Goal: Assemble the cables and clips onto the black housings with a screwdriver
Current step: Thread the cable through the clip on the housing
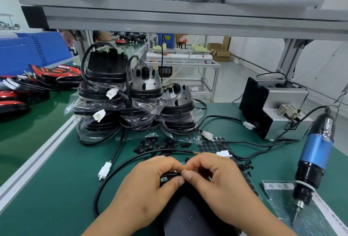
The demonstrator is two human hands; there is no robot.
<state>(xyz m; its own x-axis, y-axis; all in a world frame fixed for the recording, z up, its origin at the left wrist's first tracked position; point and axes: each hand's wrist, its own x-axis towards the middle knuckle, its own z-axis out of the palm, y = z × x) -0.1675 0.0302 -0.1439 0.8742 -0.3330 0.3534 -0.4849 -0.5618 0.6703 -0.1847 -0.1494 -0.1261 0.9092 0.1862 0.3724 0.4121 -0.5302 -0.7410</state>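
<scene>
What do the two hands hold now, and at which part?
The left hand and the right hand both pinch the cable, at its bend just above the housing. Whether a clip is there cannot be told.

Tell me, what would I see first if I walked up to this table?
Right up front, the left hand and right hand pinch a black cable together above a black housing. To the right, a big blue-and-black screwdriver points tip-down. Behind the hands sits a stack of bagged housings.
</scene>
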